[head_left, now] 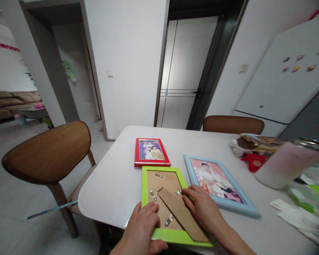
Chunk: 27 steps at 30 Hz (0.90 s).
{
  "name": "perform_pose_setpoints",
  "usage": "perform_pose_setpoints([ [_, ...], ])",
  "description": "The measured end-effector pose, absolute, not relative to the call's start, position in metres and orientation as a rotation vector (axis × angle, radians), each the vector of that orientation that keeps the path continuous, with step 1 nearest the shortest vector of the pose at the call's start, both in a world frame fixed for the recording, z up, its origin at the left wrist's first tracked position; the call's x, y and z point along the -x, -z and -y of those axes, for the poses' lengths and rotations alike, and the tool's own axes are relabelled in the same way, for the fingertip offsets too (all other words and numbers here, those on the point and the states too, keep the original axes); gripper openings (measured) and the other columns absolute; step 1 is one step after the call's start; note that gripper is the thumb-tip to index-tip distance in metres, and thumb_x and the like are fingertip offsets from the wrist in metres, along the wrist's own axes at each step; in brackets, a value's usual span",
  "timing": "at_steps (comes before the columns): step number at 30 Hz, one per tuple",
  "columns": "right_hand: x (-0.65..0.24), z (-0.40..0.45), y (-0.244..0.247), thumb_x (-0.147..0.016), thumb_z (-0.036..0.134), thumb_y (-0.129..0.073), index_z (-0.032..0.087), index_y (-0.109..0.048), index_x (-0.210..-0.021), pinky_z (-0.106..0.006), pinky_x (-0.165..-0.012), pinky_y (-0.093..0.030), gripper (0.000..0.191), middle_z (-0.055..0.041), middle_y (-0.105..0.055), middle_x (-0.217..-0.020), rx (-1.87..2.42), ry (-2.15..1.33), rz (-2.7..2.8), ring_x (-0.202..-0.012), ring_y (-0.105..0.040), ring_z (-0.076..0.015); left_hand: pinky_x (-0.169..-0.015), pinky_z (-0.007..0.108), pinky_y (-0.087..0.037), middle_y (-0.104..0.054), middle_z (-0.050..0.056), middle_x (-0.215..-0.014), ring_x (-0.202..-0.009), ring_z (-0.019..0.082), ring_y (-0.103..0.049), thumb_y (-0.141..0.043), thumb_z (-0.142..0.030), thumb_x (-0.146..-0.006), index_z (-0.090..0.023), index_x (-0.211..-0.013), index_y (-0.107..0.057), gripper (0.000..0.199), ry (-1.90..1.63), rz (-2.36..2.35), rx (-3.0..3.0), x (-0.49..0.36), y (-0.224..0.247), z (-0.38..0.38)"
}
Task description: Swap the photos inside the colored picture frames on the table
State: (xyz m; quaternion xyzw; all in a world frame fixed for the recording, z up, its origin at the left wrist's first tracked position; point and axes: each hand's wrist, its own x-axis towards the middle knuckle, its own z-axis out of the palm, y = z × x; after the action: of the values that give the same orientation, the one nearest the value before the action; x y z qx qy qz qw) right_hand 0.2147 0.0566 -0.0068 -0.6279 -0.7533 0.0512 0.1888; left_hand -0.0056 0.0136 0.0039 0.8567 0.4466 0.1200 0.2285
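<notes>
A lime-green picture frame lies face down near the table's front edge. Its brown backing board shows, with a flat brown stand slanting across it. Small metal clips sit around the board. My left hand grips the frame's lower left corner, fingers on top, thumb at the bottom rail. Curled over the right rail, my right hand has its fingertips at the right-hand metal clip. A red picture frame lies just beyond, and a light-blue picture frame to the right, both photo side up.
On the right of the white table stand a pinkish-white tumbler, a red packet, bagged food and crumpled tissues. Wooden chairs are at the left and far side. A blue patterned strip sticks out from the left chair.
</notes>
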Motion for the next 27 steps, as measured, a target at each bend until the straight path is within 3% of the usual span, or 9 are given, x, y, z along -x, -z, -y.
perform_pose_setpoints([
  [17,-0.215,-0.063,0.011,-0.073,0.017,-0.043,0.016,-0.063,-0.067,-0.029,-0.07,-0.039,0.021,-0.0065,-0.054,-0.078,1.601,-0.203,2.125,-0.077,-0.048,-0.0174,-0.098,0.042,-0.022,-0.043,0.006,-0.126,-0.117,0.022,-0.036,-0.069,-0.035,-0.057,-0.02,-0.086,-0.054,0.036,-0.389,-1.314,-2.319,0.004,0.003,-0.01],
  [24,-0.216,-0.065,0.0,-0.075,0.02,-0.039,0.014,-0.062,-0.091,-0.028,-0.077,-0.039,0.028,-0.0082,-0.059,-0.087,1.637,-0.241,2.087,-0.082,-0.053,-0.0169,-0.098,0.042,-0.021,-0.043,0.007,-0.126,-0.117,0.022,-0.036,-0.07,-0.033,-0.056,-0.019,-0.088,-0.054,0.038,-0.361,-1.303,-2.311,0.006,-0.001,-0.01],
  [27,-0.202,-0.078,-0.006,-0.077,0.024,-0.039,0.016,-0.062,-0.092,-0.026,-0.074,-0.039,0.028,-0.0069,-0.061,-0.087,1.667,-0.242,2.091,-0.081,-0.054,-0.0161,-0.097,0.043,-0.022,-0.043,0.008,-0.126,-0.117,0.022,-0.036,-0.069,-0.034,-0.057,-0.019,-0.088,-0.054,0.038,-0.35,-1.303,-2.311,0.006,-0.004,-0.011],
])
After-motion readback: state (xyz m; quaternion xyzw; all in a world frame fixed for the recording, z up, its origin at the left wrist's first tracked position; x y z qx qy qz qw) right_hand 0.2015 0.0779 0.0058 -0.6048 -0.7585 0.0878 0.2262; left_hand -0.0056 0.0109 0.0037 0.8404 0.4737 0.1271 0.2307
